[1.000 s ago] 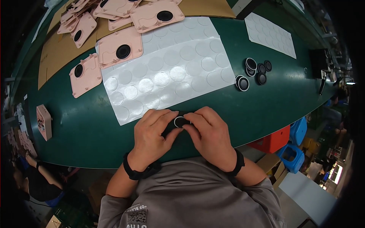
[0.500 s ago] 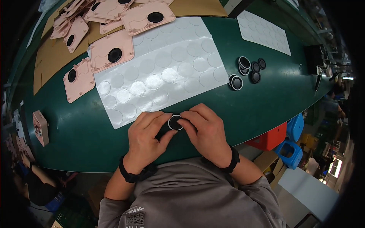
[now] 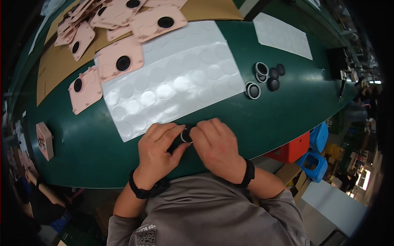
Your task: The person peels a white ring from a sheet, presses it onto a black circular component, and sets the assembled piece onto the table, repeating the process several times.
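Observation:
Near the table's front edge, between my hands, is a round black disc with a white ring (image 3: 186,134). My left hand (image 3: 160,143) grips its left side between thumb and fingers. From the right, my right hand (image 3: 215,143) is closed over the disc, its curled fingers hiding that part and its thumb mostly out of sight. Just beyond my hands lies a glossy white sheet (image 3: 172,88) with rows of round clear stickers. To its right sit several white-ringed black discs (image 3: 253,90) and several plain black round pieces (image 3: 273,84).
Pink plastic covers with black round parts (image 3: 119,57) overlap the sheet and pile on brown cardboard (image 3: 53,74). A pink box-like part (image 3: 44,141) stands at left. Another sticker sheet (image 3: 283,37) lies far right. Red (image 3: 289,148) and blue stools (image 3: 312,166) are beside the table.
My right hand has turned and closed further over the disc, covering more of it. The disc has tilted slightly, while my left hand keeps nearly the same hold.

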Available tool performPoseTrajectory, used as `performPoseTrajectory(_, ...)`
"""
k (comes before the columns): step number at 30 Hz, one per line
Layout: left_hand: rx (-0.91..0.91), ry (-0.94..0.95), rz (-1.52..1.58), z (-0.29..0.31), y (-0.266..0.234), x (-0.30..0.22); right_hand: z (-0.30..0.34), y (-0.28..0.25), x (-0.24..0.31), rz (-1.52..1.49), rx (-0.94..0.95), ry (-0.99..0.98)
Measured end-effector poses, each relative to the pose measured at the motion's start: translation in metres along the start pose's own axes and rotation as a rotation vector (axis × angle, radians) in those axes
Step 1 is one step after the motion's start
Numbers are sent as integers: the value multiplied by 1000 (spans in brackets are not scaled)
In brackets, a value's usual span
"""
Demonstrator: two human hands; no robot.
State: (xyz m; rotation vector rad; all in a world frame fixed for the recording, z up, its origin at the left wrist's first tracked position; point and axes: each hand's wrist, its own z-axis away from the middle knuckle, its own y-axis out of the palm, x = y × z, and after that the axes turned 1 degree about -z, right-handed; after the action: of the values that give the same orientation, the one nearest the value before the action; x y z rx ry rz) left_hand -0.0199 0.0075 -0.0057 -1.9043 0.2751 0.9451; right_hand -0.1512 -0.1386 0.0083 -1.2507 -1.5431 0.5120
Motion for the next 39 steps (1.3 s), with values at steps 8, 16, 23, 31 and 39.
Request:
performPoseTrajectory(8, -14, 27, -31, 2, -1, 0, 6, 5, 0, 28, 64, -76)
performPoseTrajectory(16, -7, 54, -78, 0, -1, 1, 4, -17, -13, -628, 83, 383)
performPoseTrajectory(23, -11, 39, -58, 2, -2, -1, 2, -59, -108, -527, -320, 758)
performPoseTrajectory(31, 7, 7, 76, 4, -11, -1, -2, -50, -122, 56, -337, 601)
performPoseTrajectory(39, -213, -2, -129, -3, -16, 21, -74, -4, -24, -275, 131, 235)
